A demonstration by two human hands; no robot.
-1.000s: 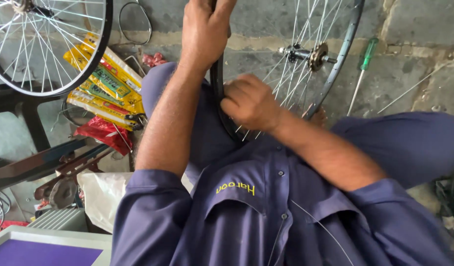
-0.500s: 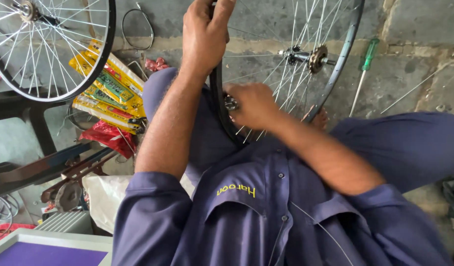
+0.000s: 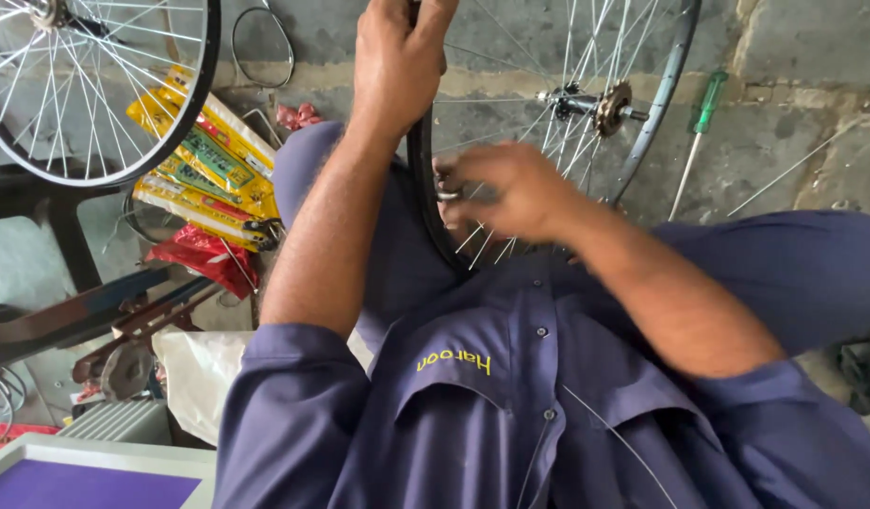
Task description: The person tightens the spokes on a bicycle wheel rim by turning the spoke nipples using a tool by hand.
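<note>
Head view: the bicycle wheel [image 3: 642, 123] stands upright between the person's knees, its hub and sprocket [image 3: 600, 102] up right. The left hand [image 3: 397, 57] is closed around the top of the dark rim, as it was a second ago. The right hand [image 3: 510, 188] has slid a little further left along the rim's inner side and is blurred with motion; its fingers pinch a small metal tool [image 3: 447, 193] at the spokes, so the spoke work looks under way. A second wheel [image 3: 86, 85] hangs upper left above yellow packets [image 3: 204, 165]; a green screwdriver [image 3: 699, 141] lies on the floor.
</note>
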